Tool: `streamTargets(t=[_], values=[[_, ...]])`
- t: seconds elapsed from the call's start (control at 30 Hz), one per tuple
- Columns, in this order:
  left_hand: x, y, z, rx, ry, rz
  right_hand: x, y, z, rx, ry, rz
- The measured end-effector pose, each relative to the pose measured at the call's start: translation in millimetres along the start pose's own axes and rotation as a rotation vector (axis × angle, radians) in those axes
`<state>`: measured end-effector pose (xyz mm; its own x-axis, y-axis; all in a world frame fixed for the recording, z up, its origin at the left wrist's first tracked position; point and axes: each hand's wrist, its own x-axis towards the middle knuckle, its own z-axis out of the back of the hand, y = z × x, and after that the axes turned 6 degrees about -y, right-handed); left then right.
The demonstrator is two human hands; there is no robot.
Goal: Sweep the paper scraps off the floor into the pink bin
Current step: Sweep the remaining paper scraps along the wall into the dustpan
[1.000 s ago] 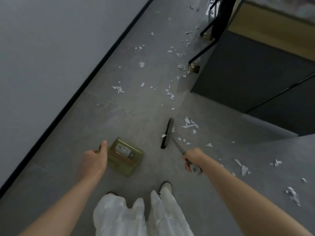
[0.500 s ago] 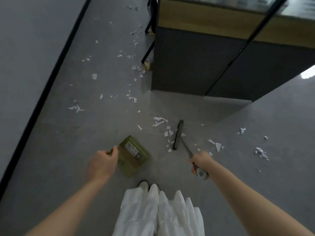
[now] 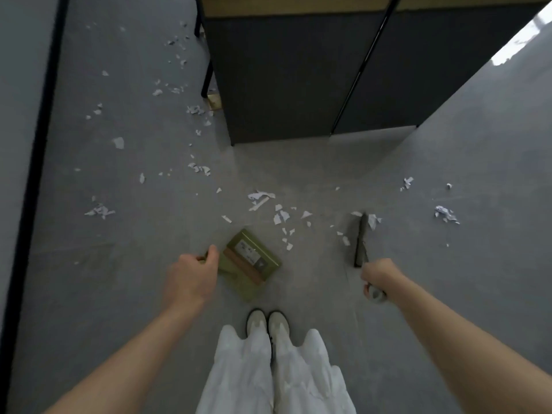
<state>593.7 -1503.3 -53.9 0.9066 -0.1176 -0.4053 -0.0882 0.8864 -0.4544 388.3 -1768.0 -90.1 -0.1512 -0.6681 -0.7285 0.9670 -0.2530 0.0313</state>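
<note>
White paper scraps point(image 3: 280, 217) lie scattered over the grey floor, thickest just ahead of me and along the left. My left hand point(image 3: 191, 274) grips the handle of an olive-green dustpan point(image 3: 249, 262) that sits low over the floor in front of my shoes. My right hand point(image 3: 377, 276) grips the handle of a dark broom point(image 3: 360, 240); its narrow head rests on the floor to the right of the main scrap cluster, with scraps on both sides of it. No pink bin is in view.
A dark cabinet point(image 3: 286, 73) with a wooden top and thin black legs stands ahead, scraps lying by its left leg. A grey wall with a black skirting strip point(image 3: 35, 162) runs along the left. More scraps point(image 3: 446, 213) lie at the right. My white trousers and shoes point(image 3: 267, 322) are below.
The view has swung right, so the cabinet now stands straight ahead. The broom head has moved from left of the scrap cluster to its right side. The dustpan has stayed by my left hand.
</note>
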Motion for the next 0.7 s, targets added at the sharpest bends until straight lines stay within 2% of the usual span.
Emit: streamTargets(t=[0.17, 0.4, 0.7], values=[[4.3, -19.3, -13.1, 0.047, 0.028, -0.033, -18.4, 10.9, -6.9, -0.036, 0.1, 0.001], [-3.4, -52.9, -27.8, 0.077, 0.094, -0.071, -27.5, 16.8, 16.2, 0.124, 0.229, 0.072], [-28.9, -109.6, -60.2, 0.067, 0.125, -0.066, 6.5, -21.7, 89.5, 0.176, 0.167, 0.036]])
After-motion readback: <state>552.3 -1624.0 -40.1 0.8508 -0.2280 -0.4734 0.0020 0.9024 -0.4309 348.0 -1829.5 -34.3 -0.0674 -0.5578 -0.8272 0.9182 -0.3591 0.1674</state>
